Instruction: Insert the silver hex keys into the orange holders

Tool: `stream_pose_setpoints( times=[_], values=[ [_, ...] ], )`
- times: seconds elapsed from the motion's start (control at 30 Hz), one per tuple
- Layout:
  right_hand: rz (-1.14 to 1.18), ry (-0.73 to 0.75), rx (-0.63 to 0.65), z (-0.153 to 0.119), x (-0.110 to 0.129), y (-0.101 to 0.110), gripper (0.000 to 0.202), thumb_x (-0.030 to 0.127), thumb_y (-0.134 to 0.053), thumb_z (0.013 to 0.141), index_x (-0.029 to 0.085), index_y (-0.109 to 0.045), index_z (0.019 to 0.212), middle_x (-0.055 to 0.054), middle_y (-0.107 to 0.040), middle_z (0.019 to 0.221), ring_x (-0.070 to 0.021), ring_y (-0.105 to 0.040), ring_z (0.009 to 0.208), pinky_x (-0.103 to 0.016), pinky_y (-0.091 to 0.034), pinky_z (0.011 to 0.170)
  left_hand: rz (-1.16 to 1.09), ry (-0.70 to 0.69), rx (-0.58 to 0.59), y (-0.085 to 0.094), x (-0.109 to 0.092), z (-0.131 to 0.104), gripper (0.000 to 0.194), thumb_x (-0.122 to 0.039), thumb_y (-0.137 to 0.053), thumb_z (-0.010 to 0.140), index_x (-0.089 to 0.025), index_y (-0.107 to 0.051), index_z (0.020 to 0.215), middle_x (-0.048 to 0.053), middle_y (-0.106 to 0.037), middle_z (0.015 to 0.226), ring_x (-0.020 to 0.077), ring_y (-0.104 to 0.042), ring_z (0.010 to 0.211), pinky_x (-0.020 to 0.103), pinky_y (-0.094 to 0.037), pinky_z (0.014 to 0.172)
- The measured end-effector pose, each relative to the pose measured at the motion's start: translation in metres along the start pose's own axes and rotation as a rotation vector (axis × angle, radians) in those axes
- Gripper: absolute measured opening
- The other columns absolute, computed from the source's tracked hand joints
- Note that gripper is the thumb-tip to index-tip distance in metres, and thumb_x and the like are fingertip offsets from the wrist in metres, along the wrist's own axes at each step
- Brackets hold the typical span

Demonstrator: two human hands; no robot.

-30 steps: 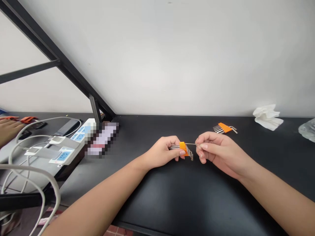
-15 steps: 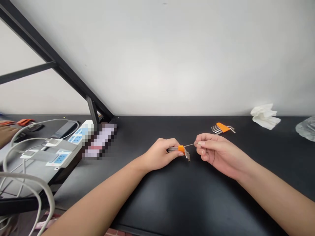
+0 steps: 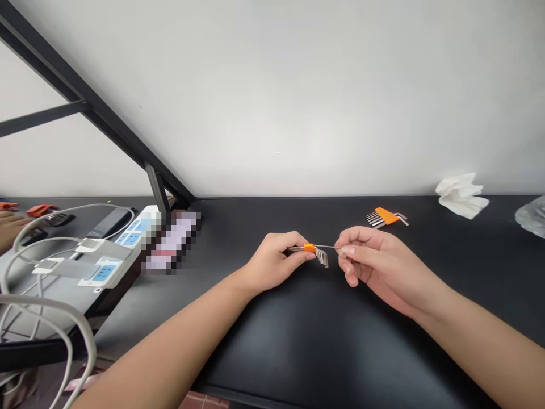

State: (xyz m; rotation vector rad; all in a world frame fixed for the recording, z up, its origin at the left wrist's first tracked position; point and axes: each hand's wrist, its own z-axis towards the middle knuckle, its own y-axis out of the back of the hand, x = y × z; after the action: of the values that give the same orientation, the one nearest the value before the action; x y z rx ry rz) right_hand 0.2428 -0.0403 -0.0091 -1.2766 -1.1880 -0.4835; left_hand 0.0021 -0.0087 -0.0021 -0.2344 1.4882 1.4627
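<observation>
Left grip (image 3: 275, 262): clamps orange holder (image 3: 310, 248), just below frame centre
Right grip (image 3: 383, 264): pinches thin key (image 3: 327, 246) by right end
Thin key: looks light, stiff, maybe slippery; likely handles best near bend

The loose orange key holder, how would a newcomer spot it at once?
On the black table, near the pale wall, look left of the crumpled white tissue. The orange holder with L-shaped metal keys lies there, while its orange neighbour is gripped in the left hand.

Hex-key set (image 3: 386, 216) on table (image 3: 340, 341), left of crumpled tissue (image 3: 462, 196); power strip (image 3: 128, 244) at far left.
</observation>
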Motion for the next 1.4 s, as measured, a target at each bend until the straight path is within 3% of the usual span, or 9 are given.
stream_pose_setpoints(
  times=[0.3, 0.67, 0.8, 1.0, 1.1, 1.23, 1.4],
  values=[
    [0.011, 0.004, 0.029, -0.002, 0.0, -0.003, 0.011, 0.028, -0.075, 0.089, 0.019, -0.067, 0.088, 0.0, -0.065, 0.067, -0.0117, -0.059, 0.057, -0.026, -0.053, 0.058, -0.042, 0.036, 0.025, 0.0, 0.002, 0.001, 0.02, -0.036, -0.073, 0.092, -0.018, -0.071, 0.086, 0.001, -0.071, 0.075, 0.0111, -0.061, 0.063, 0.023, -0.047, 0.061],
    [0.052, -0.039, -0.05, 0.001, -0.002, 0.003, 0.015, 0.028, -0.078, 0.089, 0.019, -0.067, 0.09, 0.0, -0.067, 0.069, -0.0099, -0.061, 0.061, -0.021, -0.054, 0.06, 0.031, -0.054, 0.04, -0.003, 0.001, 0.0, 0.01, -0.028, -0.071, 0.094, -0.019, -0.073, 0.092, -0.001, -0.073, 0.08, 0.0085, -0.06, 0.065, 0.02, -0.047, 0.064],
    [-0.017, -0.072, -0.047, 0.002, -0.008, 0.0, 0.016, 0.03, -0.077, 0.088, 0.018, -0.067, 0.089, -0.001, -0.068, 0.071, -0.0107, -0.063, 0.061, -0.023, -0.056, 0.062, 0.024, -0.047, 0.101, -0.004, -0.002, 0.001, 0.009, -0.026, -0.069, 0.095, -0.019, -0.073, 0.093, -0.001, -0.072, 0.081, 0.0084, -0.06, 0.068, 0.019, -0.046, 0.065],
    [-0.312, -0.054, -0.078, 0.005, -0.017, -0.012, 0.013, 0.032, -0.069, 0.092, 0.02, -0.065, 0.092, 0.0, -0.068, 0.072, -0.0161, -0.068, 0.062, -0.033, -0.06, 0.065, 0.051, 0.031, 0.208, -0.008, -0.008, 0.0, 0.015, -0.03, -0.07, 0.095, -0.018, -0.072, 0.086, -0.004, -0.068, 0.074, 0.0075, -0.054, 0.062, 0.02, -0.041, 0.059],
    [-0.565, 0.035, -0.077, 0.006, -0.02, -0.013, 0.004, 0.027, -0.062, 0.094, 0.023, -0.063, 0.095, 0.002, -0.066, 0.077, -0.0148, -0.066, 0.061, -0.03, -0.056, 0.06, 0.147, 0.031, 0.214, -0.01, -0.009, -0.001, 0.019, -0.033, -0.067, 0.097, -0.018, -0.071, 0.084, -0.005, -0.065, 0.07, 0.0072, -0.05, 0.058, 0.021, -0.037, 0.057],
    [-0.943, 0.209, -0.053, 0.009, -0.026, -0.005, 0.011, 0.02, -0.052, 0.095, 0.027, -0.062, 0.095, 0.004, -0.062, 0.076, -0.0139, -0.059, 0.063, -0.028, -0.046, 0.056, 0.17, 0.066, 0.229, -0.012, -0.012, 0.001, 0.019, -0.034, -0.066, 0.097, -0.02, -0.072, 0.086, -0.005, -0.068, 0.073, 0.0082, -0.054, 0.06, 0.022, -0.039, 0.059],
    [-1.166, 0.389, 0.02, 0.019, -0.03, 0.01, 0.017, 0.024, -0.052, 0.099, 0.026, -0.064, 0.111, -0.003, -0.064, 0.107, -0.0145, -0.061, 0.077, -0.031, -0.049, 0.069, 0.321, 0.165, 0.211, -0.009, -0.017, 0.006, 0.029, -0.034, -0.056, 0.101, -0.02, -0.069, 0.08, -0.003, -0.068, 0.069, 0.0113, -0.057, 0.06, 0.024, -0.039, 0.059]
  ],
)
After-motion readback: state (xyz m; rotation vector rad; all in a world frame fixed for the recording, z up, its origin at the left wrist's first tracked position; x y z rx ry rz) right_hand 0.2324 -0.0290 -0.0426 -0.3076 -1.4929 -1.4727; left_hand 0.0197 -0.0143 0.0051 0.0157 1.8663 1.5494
